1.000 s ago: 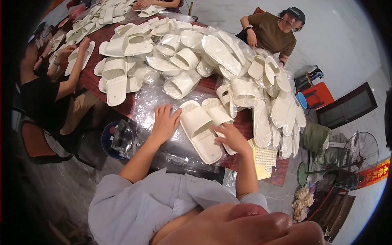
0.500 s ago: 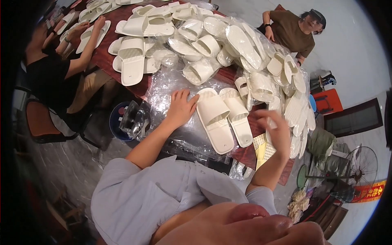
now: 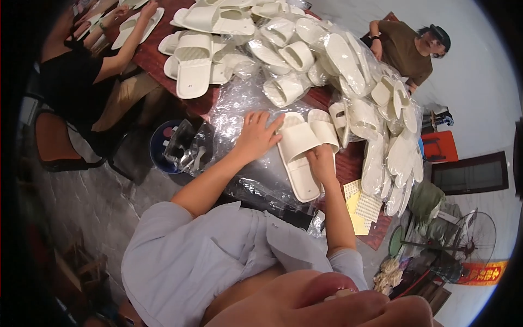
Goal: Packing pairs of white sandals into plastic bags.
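Dark-red tabletop (image 3: 347, 170) | crinkled clear plastic sheet (image 3: 231, 109) | at its right edge, left cream slide sandal (image 3: 300, 144), smooth domed strap | right slide sandal (image 3: 324, 132) beside | my left hand (image 3: 256, 136), fingers spread | my right hand (image 3: 322, 163), raised earlier, now over the right sandal, so both are attended; can't tell whether it pinches

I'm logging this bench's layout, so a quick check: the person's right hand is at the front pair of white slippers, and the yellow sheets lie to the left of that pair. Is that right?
Not quite: the yellow sheets lie to the right of the front pair of white slippers, as the head view shows. The person's right hand is indeed at that pair.
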`<move>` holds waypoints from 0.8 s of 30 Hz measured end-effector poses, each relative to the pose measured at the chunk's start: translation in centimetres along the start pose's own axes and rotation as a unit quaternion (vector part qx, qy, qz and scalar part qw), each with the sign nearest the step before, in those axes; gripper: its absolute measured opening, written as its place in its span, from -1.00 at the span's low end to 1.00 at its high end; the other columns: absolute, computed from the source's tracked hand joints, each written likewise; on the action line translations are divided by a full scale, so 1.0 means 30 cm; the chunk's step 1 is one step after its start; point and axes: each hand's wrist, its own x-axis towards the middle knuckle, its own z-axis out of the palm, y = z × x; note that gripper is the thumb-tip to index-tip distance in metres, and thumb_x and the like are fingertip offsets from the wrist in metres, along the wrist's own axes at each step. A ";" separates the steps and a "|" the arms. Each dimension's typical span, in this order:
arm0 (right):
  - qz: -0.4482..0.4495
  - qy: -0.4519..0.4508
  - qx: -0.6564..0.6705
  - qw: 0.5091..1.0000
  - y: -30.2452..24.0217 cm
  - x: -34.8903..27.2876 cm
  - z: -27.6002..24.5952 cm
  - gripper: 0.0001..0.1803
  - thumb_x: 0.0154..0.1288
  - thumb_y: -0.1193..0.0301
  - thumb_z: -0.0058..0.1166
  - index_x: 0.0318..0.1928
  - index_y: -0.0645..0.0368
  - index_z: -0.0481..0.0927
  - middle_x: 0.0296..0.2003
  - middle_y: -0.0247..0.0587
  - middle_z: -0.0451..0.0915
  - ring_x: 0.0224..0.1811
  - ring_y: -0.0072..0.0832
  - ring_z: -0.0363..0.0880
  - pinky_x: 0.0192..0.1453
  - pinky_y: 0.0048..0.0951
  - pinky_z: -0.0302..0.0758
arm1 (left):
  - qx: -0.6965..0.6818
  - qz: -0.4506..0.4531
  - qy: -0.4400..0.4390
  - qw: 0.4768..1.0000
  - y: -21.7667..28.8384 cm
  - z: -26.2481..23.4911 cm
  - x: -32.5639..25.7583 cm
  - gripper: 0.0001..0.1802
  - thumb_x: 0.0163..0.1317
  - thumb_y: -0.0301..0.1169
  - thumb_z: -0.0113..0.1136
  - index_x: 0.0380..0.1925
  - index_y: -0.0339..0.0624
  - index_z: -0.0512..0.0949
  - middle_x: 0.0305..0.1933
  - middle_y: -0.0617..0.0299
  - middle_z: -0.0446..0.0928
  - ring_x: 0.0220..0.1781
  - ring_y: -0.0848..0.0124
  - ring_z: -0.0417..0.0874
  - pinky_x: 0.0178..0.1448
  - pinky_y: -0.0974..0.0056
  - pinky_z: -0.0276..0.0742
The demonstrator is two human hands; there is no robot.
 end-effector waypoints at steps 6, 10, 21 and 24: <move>0.087 0.110 0.037 0.989 -0.008 -0.054 -0.025 -0.71 0.09 0.64 -0.03 -0.15 0.31 0.63 -0.23 0.20 0.62 -0.13 0.17 0.55 0.00 -0.03 0.46 | -0.025 -0.016 -0.027 0.999 -0.008 -0.007 -0.003 -0.17 0.26 0.08 0.17 0.47 0.03 0.20 0.07 -0.08 0.39 0.16 0.00 0.36 0.34 -0.12 0.13; 0.124 0.159 0.156 0.967 0.020 -0.085 -0.084 -0.62 0.08 0.71 -0.07 -0.07 0.39 0.62 -0.15 0.14 0.69 -0.05 -0.06 0.68 0.05 -0.28 0.52 | -0.010 -0.011 -0.041 0.999 -0.007 0.002 0.000 -0.17 0.20 0.12 0.20 0.44 0.12 0.26 0.12 -0.10 0.39 0.23 -0.03 0.33 0.35 -0.17 0.11; 0.050 0.094 0.145 0.984 -0.376 0.282 -0.332 -0.73 0.20 0.57 -0.05 -0.16 0.45 0.64 -0.31 -0.07 0.71 -0.25 -0.51 0.63 -0.12 -0.46 0.49 | 0.012 -0.013 -0.075 0.997 -0.015 0.025 -0.047 -0.35 0.10 0.12 0.28 0.22 0.28 0.53 0.25 -0.10 0.38 0.38 -0.10 0.25 0.38 -0.24 0.09; -0.020 0.035 -0.003 0.999 -0.436 0.638 -0.327 -0.67 0.29 0.42 -0.08 -0.12 0.44 0.63 -0.16 0.13 0.69 -0.08 -0.12 0.66 0.08 -0.28 0.48 | 0.027 -0.014 -0.081 0.996 -0.019 0.018 -0.044 -0.37 0.11 0.14 0.26 0.20 0.29 0.55 0.27 -0.10 0.38 0.37 -0.10 0.26 0.38 -0.26 0.09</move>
